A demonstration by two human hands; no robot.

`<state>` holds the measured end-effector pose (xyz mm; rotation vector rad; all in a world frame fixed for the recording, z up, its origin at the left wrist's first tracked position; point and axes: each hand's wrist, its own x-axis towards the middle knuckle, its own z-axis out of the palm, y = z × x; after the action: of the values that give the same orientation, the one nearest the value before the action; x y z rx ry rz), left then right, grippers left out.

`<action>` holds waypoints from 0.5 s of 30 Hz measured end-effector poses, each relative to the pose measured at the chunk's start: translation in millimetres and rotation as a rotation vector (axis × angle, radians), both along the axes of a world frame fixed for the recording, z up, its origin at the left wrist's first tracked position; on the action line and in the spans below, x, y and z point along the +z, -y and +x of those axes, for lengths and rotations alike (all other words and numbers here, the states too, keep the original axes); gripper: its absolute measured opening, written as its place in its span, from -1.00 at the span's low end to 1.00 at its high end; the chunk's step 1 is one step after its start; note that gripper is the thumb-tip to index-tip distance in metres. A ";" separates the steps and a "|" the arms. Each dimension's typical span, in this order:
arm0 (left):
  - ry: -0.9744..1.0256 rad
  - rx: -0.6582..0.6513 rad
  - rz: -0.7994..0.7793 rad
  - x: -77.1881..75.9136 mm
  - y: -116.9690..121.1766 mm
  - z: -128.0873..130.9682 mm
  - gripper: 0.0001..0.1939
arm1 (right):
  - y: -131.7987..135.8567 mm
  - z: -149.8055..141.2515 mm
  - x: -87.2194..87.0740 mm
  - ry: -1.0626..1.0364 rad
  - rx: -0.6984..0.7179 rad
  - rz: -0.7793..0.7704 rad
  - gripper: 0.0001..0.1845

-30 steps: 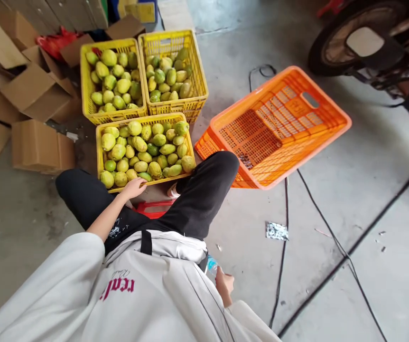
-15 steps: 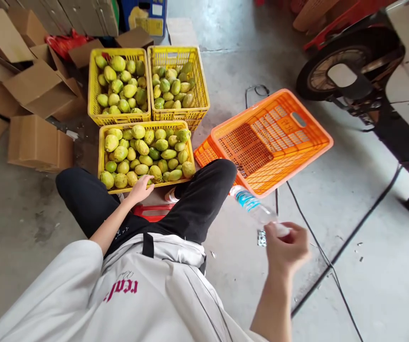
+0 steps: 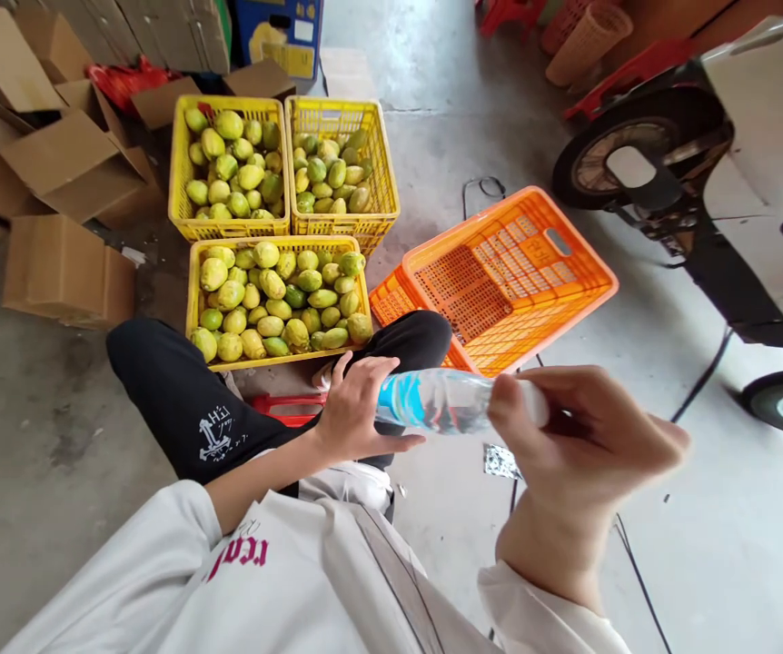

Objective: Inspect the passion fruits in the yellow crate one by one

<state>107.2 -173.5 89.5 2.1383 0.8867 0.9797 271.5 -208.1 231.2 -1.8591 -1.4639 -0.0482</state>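
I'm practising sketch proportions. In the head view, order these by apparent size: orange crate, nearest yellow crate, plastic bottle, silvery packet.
1. Orange crate and nearest yellow crate: too similar in area to rank surely.
2. Plastic bottle, enlarged by nearness to the camera.
3. Silvery packet.

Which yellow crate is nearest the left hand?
The front crate, just beyond the left hand; the back-left crate and back-right crate stand behind it.

The left hand [image 3: 357, 411] has moved from crate [image 3: 262, 362] to raised bottle [image 3: 447, 400] — fingers spread.
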 end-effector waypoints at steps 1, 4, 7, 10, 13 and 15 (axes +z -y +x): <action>-0.015 0.018 -0.006 -1.5 -1.1 -1.5 -0.16 | -3.6 -5.4 -1.3 0.008 0.031 0.020 -0.68; -0.066 0.042 -0.039 -5.0 -8.3 -13.6 -0.37 | -18.1 -12.4 -5.8 0.030 0.110 0.046 -0.60; -0.069 0.027 -0.035 -2.3 -15.9 -28.3 -0.44 | -35.2 -10.2 -8.9 -0.027 0.212 -0.044 -0.51; -0.061 -0.005 -0.022 1.1 -20.5 -39.3 -0.51 | -50.1 -9.9 -9.8 -0.095 0.327 -0.100 -0.45; -0.087 -0.004 -0.042 -1.0 -21.3 -47.7 -0.55 | -60.6 -17.0 -11.0 -0.136 0.410 -0.132 -0.40; -0.084 0.020 -0.046 -5.2 -19.8 -53.2 -0.56 | -64.7 -24.0 -12.8 -0.154 0.462 -0.142 -0.39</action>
<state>54.0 -153.7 84.3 2.1487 0.9644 0.8758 247.4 -143.4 218.4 -1.5483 -1.7844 0.4211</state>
